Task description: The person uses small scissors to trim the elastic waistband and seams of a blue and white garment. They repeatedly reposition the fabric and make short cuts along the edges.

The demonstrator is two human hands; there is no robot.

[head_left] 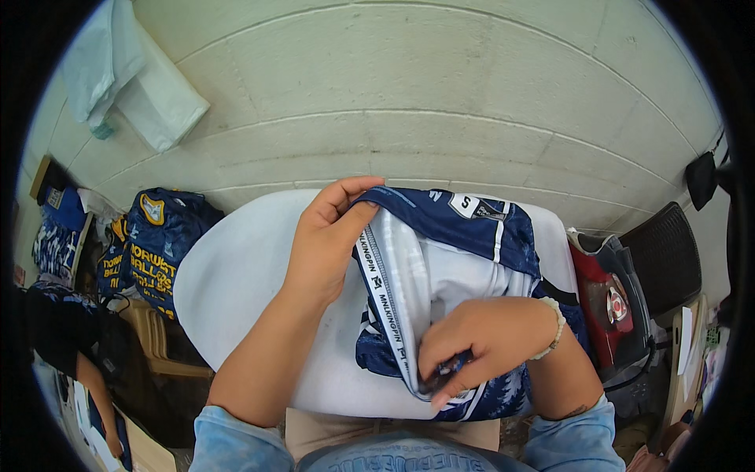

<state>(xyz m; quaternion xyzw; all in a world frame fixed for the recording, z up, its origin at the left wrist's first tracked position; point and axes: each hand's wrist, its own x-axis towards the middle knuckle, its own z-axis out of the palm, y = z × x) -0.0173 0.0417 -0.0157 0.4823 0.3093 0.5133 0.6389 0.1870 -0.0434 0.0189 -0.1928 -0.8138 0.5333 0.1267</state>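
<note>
A navy and white sports garment, which looks like shorts, lies bunched on a rounded white padded board. Its opening faces me, showing a white lining and a printed inner band. My left hand pinches the far end of that band between thumb and fingers and lifts it off the board. At the band's near end, my right hand is closed, with its fingertips against the edge. Between those fingers shows a small dark-blue thing whose kind I cannot make out.
Navy garments with yellow lettering hang left of the board, above a wooden stool. A red and grey bag-like object and black chair back stand right. A block wall rises behind. Another person's arm shows lower left.
</note>
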